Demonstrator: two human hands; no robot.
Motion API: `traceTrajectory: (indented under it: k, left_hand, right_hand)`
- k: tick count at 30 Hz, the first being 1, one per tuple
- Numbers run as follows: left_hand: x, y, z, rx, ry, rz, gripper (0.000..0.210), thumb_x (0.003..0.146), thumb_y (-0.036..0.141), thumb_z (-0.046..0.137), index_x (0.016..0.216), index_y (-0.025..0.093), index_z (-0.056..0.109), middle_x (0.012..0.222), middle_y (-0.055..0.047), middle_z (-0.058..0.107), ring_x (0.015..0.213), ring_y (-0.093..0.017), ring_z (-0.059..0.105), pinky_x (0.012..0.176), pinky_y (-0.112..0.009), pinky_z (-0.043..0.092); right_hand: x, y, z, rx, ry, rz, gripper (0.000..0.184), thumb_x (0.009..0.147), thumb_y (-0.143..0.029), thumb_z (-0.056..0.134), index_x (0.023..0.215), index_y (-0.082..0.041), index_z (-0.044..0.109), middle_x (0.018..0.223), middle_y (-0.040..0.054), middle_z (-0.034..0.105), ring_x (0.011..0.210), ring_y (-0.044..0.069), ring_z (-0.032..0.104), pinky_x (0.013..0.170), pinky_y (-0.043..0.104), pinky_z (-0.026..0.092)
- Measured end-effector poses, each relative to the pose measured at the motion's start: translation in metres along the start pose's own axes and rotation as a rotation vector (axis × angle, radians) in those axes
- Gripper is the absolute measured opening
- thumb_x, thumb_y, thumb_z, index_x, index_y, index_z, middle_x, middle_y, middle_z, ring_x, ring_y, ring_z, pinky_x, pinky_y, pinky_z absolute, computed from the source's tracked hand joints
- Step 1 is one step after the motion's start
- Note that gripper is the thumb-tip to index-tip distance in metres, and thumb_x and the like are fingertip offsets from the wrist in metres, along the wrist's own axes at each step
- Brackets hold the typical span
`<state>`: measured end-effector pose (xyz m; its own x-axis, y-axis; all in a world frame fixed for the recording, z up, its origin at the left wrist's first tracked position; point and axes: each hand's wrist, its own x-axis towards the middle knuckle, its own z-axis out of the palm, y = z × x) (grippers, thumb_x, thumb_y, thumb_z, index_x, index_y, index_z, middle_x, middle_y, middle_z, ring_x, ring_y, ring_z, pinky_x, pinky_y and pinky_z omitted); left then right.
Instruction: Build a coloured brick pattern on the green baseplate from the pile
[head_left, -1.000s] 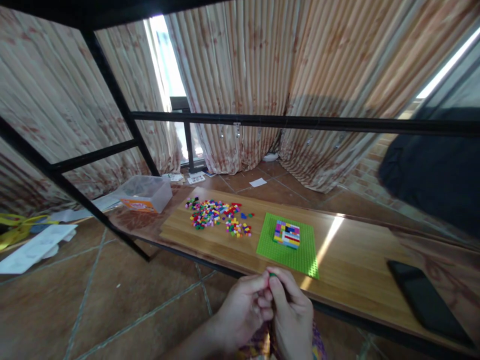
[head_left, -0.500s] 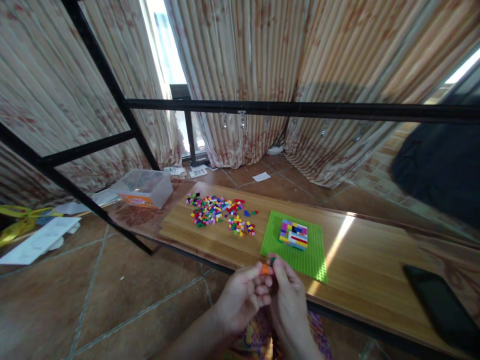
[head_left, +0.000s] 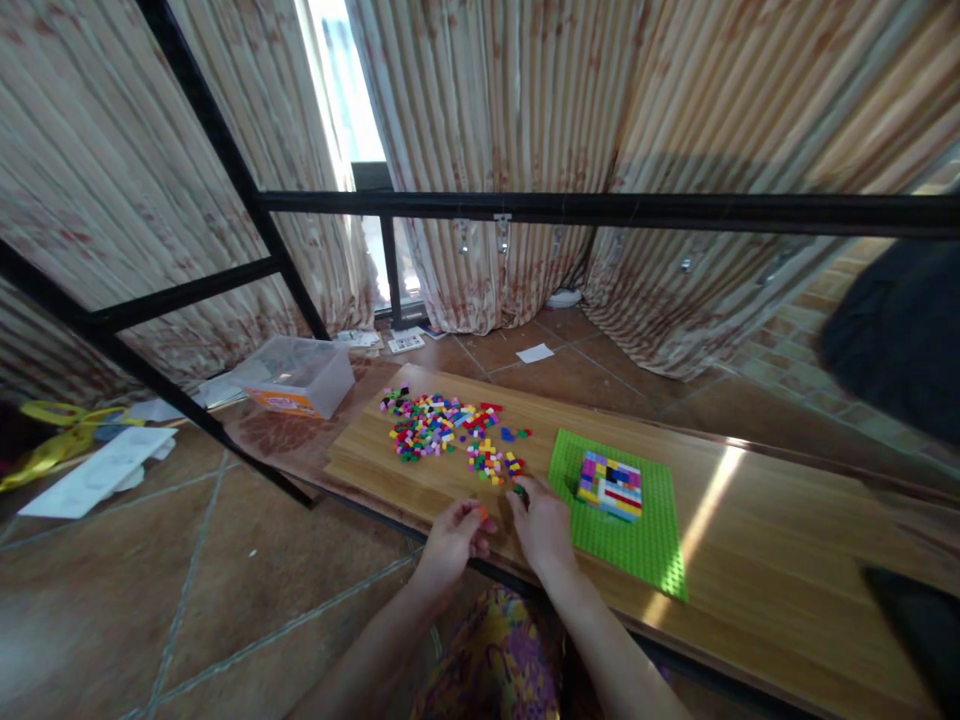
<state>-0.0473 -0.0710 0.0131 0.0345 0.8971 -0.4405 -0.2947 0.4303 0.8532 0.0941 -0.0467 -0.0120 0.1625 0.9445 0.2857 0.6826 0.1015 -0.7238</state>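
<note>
Near the bench's front edge, my left hand point(head_left: 454, 540) pinches an orange toy brick point(head_left: 482, 513). To its right, my right hand point(head_left: 538, 515) has its fingers closed around a dark green brick point(head_left: 520, 491), close to the loose pile. Many small coloured bricks point(head_left: 424, 425) lie spread beyond my hands, with a smaller cluster point(head_left: 486, 460) nearer to them. Just right of my right hand lies a green studded baseplate point(head_left: 645, 560). On it stands a low, multicoloured block of joined bricks point(head_left: 611, 487).
A clear plastic box point(head_left: 300, 375) with an orange label stands at the bench's left end. A dark phone-like slab point(head_left: 911, 615) lies at the right. Black metal bars point(head_left: 570, 207) cross behind the wooden bench point(head_left: 787, 540), in front of the curtains.
My hands have drawn apart and moved forward over the bench. My left hand keeps the orange brick; my right has carried the green one towards the loose pile. The view has shifted slightly.
</note>
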Motion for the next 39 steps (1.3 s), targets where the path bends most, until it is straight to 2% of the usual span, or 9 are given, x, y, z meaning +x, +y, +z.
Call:
traceTrajectory:
  k: [6,11,15,19,25,30,39]
  left_hand:
    - [0.019,0.005,-0.004,0.19,0.004,0.096,0.036,0.071,0.046,0.072,0.088,0.015,0.065,0.062,0.002,0.063,0.048,-0.007,0.051,0.048,-0.018,0.042]
    - [0.027,0.013,0.006,0.282,-0.022,0.15,0.029,0.075,0.041,0.069,0.091,0.016,0.07,0.067,0.001,0.064,0.058,-0.011,0.057,0.052,-0.02,0.044]
    - [0.032,0.015,0.027,0.39,-0.125,0.246,0.027,0.082,0.037,0.061,0.097,0.018,0.071,0.078,-0.002,0.068,0.071,-0.015,0.063,0.059,-0.022,0.047]
    - [0.037,0.013,0.063,0.586,-0.267,0.409,0.025,0.088,0.031,0.052,0.096,0.019,0.072,0.085,-0.004,0.071,0.077,-0.016,0.063,0.068,-0.025,0.049]
    - [0.048,0.009,0.114,0.781,-0.254,0.54,0.022,0.088,0.022,0.052,0.087,0.018,0.075,0.087,-0.005,0.073,0.08,-0.017,0.064,0.079,-0.028,0.048]
    - [0.058,0.007,0.131,0.791,-0.286,0.512,0.019,0.086,0.018,0.055,0.092,0.016,0.073,0.085,-0.004,0.074,0.078,-0.017,0.066,0.074,-0.027,0.05]
    - [0.06,0.005,0.14,0.855,-0.234,0.551,0.013,0.083,0.017,0.06,0.079,0.017,0.072,0.076,-0.003,0.071,0.074,-0.016,0.064,0.071,-0.027,0.048]
  right_hand:
    - [0.008,-0.005,0.011,-0.026,0.002,0.003,0.028,0.087,-0.019,0.05,0.109,-0.018,0.068,0.101,0.0105,0.068,0.088,0.021,0.064,0.083,0.035,0.05]
    - [0.001,-0.008,-0.005,0.077,0.065,-0.01,0.029,0.09,-0.023,0.047,0.109,-0.017,0.068,0.103,0.0106,0.067,0.09,0.019,0.065,0.084,0.034,0.052]
    - [-0.021,0.001,-0.036,0.131,0.149,-0.001,0.027,0.092,-0.032,0.049,0.102,-0.021,0.071,0.103,0.009,0.069,0.091,0.018,0.066,0.083,0.033,0.053]
    - [-0.046,0.022,-0.073,0.155,0.257,0.091,0.025,0.09,-0.038,0.054,0.095,-0.022,0.073,0.103,0.0077,0.07,0.095,0.019,0.066,0.087,0.034,0.052]
    - [-0.068,0.054,-0.113,0.138,0.359,0.262,0.028,0.085,-0.045,0.059,0.091,-0.022,0.073,0.098,0.0073,0.07,0.09,0.019,0.066,0.08,0.032,0.053]
    - [-0.074,0.064,-0.124,0.147,0.378,0.302,0.028,0.084,-0.046,0.06,0.089,-0.022,0.072,0.094,0.0057,0.069,0.087,0.019,0.065,0.074,0.029,0.052]
    - [-0.066,0.065,-0.126,0.174,0.37,0.26,0.029,0.085,-0.047,0.058,0.088,-0.022,0.072,0.09,0.0059,0.069,0.082,0.018,0.064,0.071,0.029,0.052]
